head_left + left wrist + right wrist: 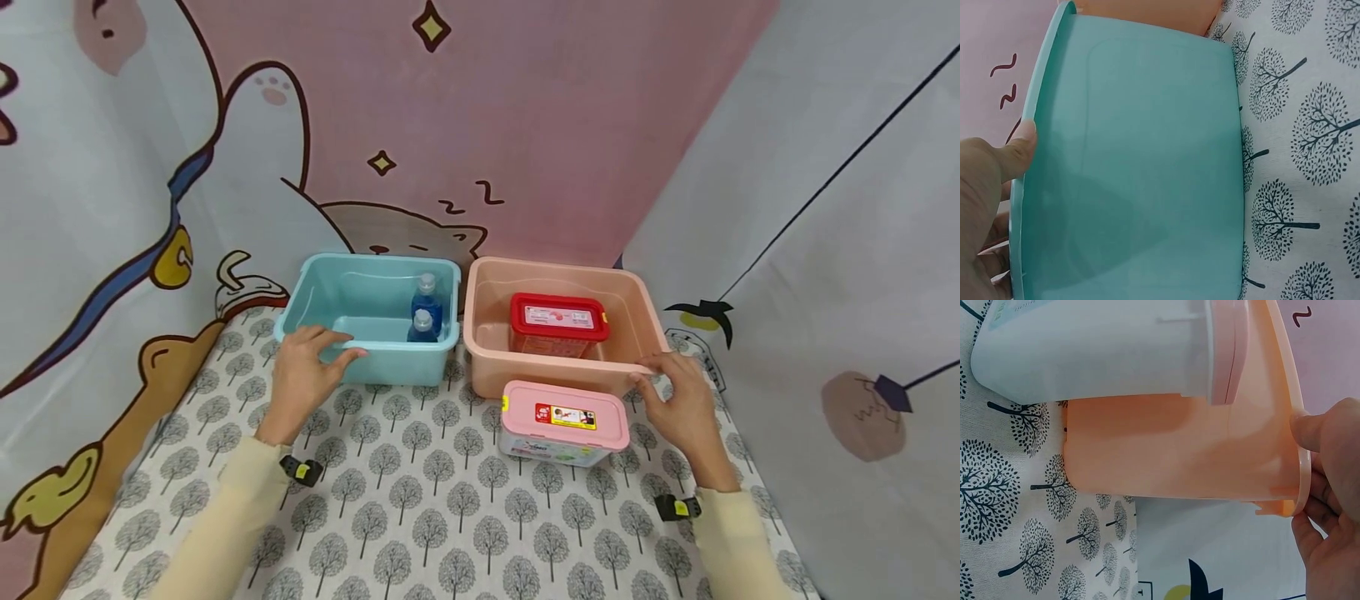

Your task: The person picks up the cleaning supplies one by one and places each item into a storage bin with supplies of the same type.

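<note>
My left hand [303, 375] grips the front rim of a light blue plastic bin [390, 364]. In the left wrist view its thumb lies on the outer side of the rim, with the other fingers behind it. Inside the bin, two bottles of blue liquid [426, 308] stand at the right end. My right hand [682, 406] pinches the front right corner of a peach plastic bin [487, 371]. A red-lidded box [558, 321] sits in the peach bin. In front of that bin, on the cloth, stands a white box with a pink lid [525, 404].
A tree-patterned cloth [405, 492] covers the table. Cartoon-printed curtains [525, 125] rise behind the bins and along both sides. The two bins stand side by side with a narrow gap between them.
</note>
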### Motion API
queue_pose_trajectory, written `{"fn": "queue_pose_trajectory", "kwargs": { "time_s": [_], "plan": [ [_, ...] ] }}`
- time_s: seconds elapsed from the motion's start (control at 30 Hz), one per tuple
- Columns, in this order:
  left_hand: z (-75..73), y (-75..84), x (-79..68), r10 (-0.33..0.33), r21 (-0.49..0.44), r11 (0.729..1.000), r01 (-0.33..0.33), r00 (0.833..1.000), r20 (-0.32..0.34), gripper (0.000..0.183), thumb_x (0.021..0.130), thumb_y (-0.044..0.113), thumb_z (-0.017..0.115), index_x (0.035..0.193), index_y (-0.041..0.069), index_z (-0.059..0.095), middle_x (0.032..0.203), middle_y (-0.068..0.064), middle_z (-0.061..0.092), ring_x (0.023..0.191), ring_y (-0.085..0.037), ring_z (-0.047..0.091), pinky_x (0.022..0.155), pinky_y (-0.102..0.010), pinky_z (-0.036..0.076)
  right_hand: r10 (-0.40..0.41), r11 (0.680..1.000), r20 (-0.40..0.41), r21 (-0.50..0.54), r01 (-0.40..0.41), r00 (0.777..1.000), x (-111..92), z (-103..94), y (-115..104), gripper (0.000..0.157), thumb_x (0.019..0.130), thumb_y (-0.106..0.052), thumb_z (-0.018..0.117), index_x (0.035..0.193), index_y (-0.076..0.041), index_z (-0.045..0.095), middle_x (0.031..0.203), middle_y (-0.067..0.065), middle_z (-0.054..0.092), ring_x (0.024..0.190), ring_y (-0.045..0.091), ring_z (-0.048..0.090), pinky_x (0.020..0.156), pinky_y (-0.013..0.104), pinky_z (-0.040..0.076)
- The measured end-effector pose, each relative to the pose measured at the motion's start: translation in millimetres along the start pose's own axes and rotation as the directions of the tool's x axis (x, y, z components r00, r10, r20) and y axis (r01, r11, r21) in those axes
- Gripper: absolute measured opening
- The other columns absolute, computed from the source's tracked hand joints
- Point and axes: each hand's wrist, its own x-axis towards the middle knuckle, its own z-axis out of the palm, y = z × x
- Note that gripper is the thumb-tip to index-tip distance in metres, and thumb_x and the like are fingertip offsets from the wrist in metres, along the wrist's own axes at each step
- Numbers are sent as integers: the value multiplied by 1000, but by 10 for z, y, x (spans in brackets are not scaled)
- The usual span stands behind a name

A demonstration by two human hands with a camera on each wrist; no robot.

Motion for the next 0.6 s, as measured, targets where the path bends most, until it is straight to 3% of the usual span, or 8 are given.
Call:
{"fn": "queue_pose_trajectory", "kwargs": {
  "time_s": [0.33,0.6],
  "plan": [
    [42,34,-44,-44,-15,999,43,999,-19,38,69,24,95,95,0,80,84,-16,73,75,-32,61,67,-40,48,15,1000,27,21,-16,1000,-2,-54,-17,26,87,-6,80,110,-1,70,119,24,67,115,43,52,95,71,42],
    [25,31,-43,-80,-23,997,80,997,-5,38,71,26,94,97,2,80,87,-15,74,78,-31,60,71,-41,47,28,999,108,40,-32,994,29,-143,-40,26,89,-7,76,115,-1,71,127,25,67,124,48,52,97,78,39]
  ]
}}
